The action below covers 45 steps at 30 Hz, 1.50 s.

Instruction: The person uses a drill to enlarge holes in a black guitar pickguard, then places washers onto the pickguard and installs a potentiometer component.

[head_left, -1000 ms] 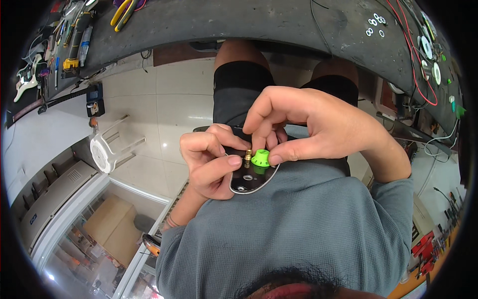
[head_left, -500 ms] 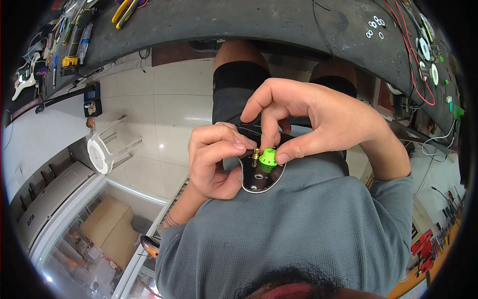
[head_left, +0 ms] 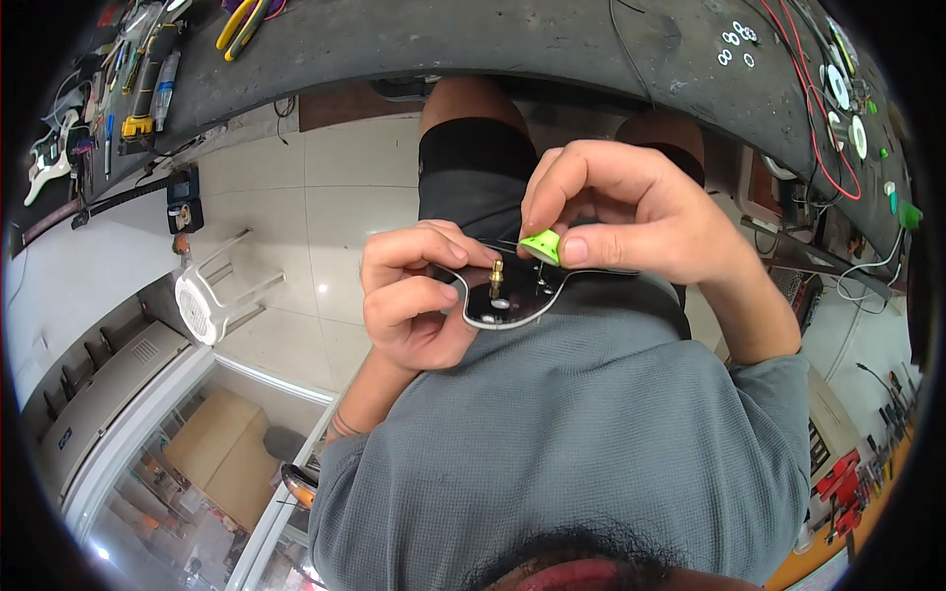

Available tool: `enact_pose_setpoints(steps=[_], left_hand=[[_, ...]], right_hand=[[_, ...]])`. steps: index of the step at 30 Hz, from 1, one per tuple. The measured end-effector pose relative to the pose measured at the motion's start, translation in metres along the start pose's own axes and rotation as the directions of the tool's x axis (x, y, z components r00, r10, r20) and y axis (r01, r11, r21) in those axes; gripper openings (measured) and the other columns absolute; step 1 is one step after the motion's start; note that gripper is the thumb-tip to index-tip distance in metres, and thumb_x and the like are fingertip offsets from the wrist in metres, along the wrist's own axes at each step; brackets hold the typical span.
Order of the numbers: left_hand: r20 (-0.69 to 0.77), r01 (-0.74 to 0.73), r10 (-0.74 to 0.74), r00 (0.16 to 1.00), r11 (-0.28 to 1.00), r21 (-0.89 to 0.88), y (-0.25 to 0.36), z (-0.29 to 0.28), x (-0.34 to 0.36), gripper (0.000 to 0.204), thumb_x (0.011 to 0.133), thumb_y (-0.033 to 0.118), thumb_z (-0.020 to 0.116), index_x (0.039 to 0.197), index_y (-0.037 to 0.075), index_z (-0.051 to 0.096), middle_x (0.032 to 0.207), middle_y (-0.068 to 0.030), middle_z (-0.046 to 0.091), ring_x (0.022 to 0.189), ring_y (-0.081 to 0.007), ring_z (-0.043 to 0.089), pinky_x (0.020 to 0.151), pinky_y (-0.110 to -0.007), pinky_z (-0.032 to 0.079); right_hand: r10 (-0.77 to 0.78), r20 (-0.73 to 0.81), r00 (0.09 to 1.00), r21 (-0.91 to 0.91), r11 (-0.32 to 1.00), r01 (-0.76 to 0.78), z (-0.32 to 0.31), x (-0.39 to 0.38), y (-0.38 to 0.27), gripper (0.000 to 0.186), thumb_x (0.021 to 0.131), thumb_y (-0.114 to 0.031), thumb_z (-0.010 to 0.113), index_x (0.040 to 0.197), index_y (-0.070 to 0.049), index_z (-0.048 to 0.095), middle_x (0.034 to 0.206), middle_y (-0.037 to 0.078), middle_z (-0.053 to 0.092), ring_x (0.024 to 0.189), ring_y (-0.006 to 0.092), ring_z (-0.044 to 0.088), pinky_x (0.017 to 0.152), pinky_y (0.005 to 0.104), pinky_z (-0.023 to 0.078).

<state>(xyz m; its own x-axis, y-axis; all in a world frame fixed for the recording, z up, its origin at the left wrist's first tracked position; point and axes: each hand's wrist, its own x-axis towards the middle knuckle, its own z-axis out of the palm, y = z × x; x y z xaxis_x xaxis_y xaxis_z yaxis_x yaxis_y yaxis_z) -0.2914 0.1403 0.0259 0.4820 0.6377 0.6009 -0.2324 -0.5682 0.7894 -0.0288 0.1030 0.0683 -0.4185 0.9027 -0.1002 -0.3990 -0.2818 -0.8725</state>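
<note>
My left hand (head_left: 419, 295) grips the left edge of a glossy black guitar pickguard (head_left: 527, 303) with a white rim, held over my lap. A brass potentiometer shaft (head_left: 497, 276) stands up from it, bare, close to my left fingertips. Between the thumb and fingers of my right hand (head_left: 631, 212) is a bright green control knob (head_left: 541, 246). The knob is tilted, its pale open side toward me, just above the pickguard and apart from the brass shaft. Part of the pickguard's far side is hidden behind my right hand.
Ahead runs a dark workbench (head_left: 394, 41) with yellow-handled pliers (head_left: 241, 28), several white washers (head_left: 731, 39) and a red wire (head_left: 810, 94). A white stool (head_left: 197, 305) stands at left, near a glass-topped case (head_left: 222, 453). Tools hang at lower right.
My right hand has lifted the green knob up and away from beside the brass shaft and tipped it. The pickguard has moved slightly away from my body and tilted.
</note>
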Motion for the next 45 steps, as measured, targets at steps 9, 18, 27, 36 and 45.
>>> enact_pose_setpoints(steps=[9,18,27,36,45], left_hand=[[0.094,-0.015,0.007,0.996,0.996,0.084,0.002,-0.001,0.006,0.028,0.091,-0.004,0.08,0.104,0.005,0.057,0.121,-0.0167,0.055,0.094,-0.0283,0.077,0.078,-0.039,0.061],[0.112,-0.015,-0.014,0.994,0.966,0.257,0.009,0.003,0.007,0.022,0.097,0.005,0.08,0.105,0.0,0.06,0.112,-0.0173,0.059,0.087,-0.0296,0.069,0.075,-0.043,0.057],[0.136,-0.021,-0.012,0.991,0.97,0.241,-0.017,0.011,0.013,0.038,0.098,0.004,0.079,0.122,0.006,0.05,0.119,-0.017,0.054,0.097,-0.0277,0.064,0.079,-0.039,0.059],[-0.103,0.113,-0.103,0.989,0.989,0.097,-0.057,0.003,0.036,0.036,0.102,-0.002,0.071,0.13,0.003,0.049,0.128,-0.0134,0.052,0.105,-0.0173,0.056,0.092,-0.031,0.051],[-0.213,0.293,-0.26,0.942,0.945,0.144,-0.093,0.003,0.038,0.027,0.109,-0.002,0.061,0.135,-0.001,0.054,0.128,-0.0085,0.055,0.112,-0.0144,0.057,0.102,-0.029,0.048]], right_hand=[[-0.05,-0.059,0.997,-0.08,0.996,0.045,0.008,-0.011,0.009,0.02,0.103,-0.007,0.074,0.121,0.0,0.07,0.114,0.006,0.072,0.109,0.0131,0.068,0.099,0.0305,0.056],[-0.217,-0.118,0.969,-0.294,0.94,0.175,0.02,-0.013,0.012,0.018,0.102,0.001,0.069,0.12,0.002,0.069,0.12,0.011,0.065,0.111,0.0186,0.066,0.097,0.0325,0.054],[-0.916,-0.174,0.362,-0.982,0.137,-0.128,-0.079,-0.033,-0.054,0.016,0.095,-0.001,0.074,0.11,-0.003,0.073,0.101,0.01,0.072,0.089,0.0245,0.07,0.082,0.0355,0.055],[-0.853,-0.036,0.521,-0.683,-0.359,-0.636,-0.203,-0.059,-0.087,0.015,0.096,-0.007,0.072,0.111,-0.005,0.075,0.101,0.01,0.073,0.099,0.0303,0.069,0.088,0.0424,0.055],[-0.77,-0.303,0.562,-0.8,-0.115,-0.589,-0.13,-0.067,-0.044,0.011,0.094,-0.017,0.077,0.101,-0.009,0.076,0.098,0.007,0.07,0.102,0.0287,0.067,0.089,0.0437,0.054]])
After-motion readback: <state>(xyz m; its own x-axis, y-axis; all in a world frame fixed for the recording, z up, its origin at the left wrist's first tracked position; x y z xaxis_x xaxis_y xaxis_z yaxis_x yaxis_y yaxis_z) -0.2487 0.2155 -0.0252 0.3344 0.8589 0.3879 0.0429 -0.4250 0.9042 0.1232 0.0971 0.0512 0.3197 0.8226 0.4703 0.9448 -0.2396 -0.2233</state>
